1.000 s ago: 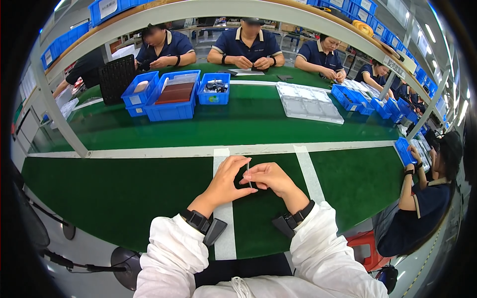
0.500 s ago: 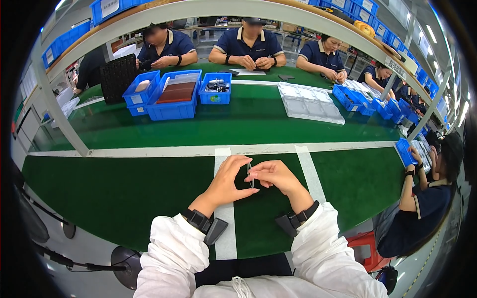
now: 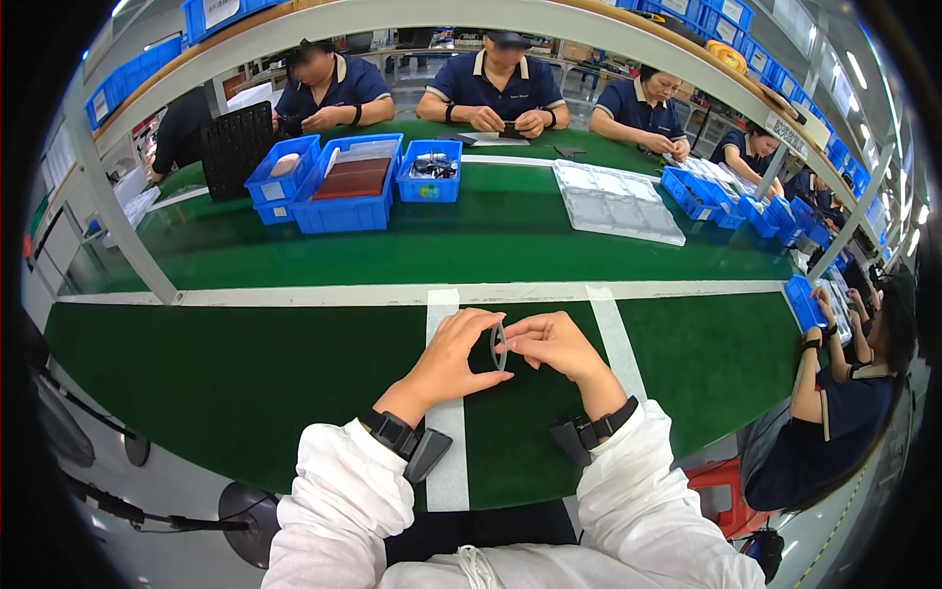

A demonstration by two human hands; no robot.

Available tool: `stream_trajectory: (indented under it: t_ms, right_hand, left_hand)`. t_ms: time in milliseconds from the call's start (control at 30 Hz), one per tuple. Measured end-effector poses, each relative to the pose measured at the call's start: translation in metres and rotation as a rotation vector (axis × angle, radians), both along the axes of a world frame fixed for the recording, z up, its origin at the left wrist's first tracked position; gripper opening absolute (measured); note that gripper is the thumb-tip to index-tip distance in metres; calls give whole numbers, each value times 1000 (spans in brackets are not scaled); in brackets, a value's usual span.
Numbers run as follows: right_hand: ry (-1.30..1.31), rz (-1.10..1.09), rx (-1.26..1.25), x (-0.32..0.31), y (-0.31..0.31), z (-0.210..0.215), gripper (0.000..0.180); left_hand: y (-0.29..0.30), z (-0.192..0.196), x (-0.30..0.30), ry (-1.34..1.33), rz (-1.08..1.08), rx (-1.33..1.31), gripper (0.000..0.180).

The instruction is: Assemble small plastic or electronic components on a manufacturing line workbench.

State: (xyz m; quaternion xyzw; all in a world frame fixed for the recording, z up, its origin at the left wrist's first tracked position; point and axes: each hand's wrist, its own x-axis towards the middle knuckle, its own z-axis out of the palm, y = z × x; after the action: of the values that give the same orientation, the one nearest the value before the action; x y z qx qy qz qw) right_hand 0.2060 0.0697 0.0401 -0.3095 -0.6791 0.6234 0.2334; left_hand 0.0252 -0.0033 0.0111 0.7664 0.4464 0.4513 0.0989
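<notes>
My left hand [image 3: 446, 355] holds a thin grey piece [image 3: 496, 346] upright over the green work surface, thumb at its lower end and forefinger at its upper end. Seen almost edge-on, the piece looks like a narrow oval, perhaps a ring or frame; its broad side is hidden. From the right, the bent fingers of my right hand [image 3: 559, 348] close in a pinch at its middle, their tips partly covered by the piece. Both wrists wear black bands with a box-like part.
A pale rail [image 3: 373, 295] crosses beyond my hands, with a white tape strip [image 3: 447, 432] running toward me. Further off stand a blue bin with brown sheets [image 3: 348, 211], a bin of small parts [image 3: 429, 187] and a clear compartment tray [image 3: 618, 201]. Several co-workers sit around the bench.
The grey piece has turned a little and shows more of its curved outline. My right fingers have shifted slightly right along with it; my left hand keeps its grip.
</notes>
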Motion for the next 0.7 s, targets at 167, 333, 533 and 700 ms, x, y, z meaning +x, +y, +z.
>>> stream_trajectory:
  t_ms: [167, 333, 533, 700]
  right_hand:
    - [-13, 4, 5, 1, 1, -1, 27]
    - [0, 17, -3, 1, 2, -2, 28]
    - [-2, 28, 2, 0, 0, 0, 27]
    - [-2, 25, -2, 0, -1, 1, 27]
  left_hand:
    - [1, 1, 0, 22, -16, 11, 68]
    - [0, 0, 0, 17, -10, 5, 68]
    - [1, 0, 0, 26, -7, 15, 70]
    - [0, 1, 1, 53, -7, 8, 72]
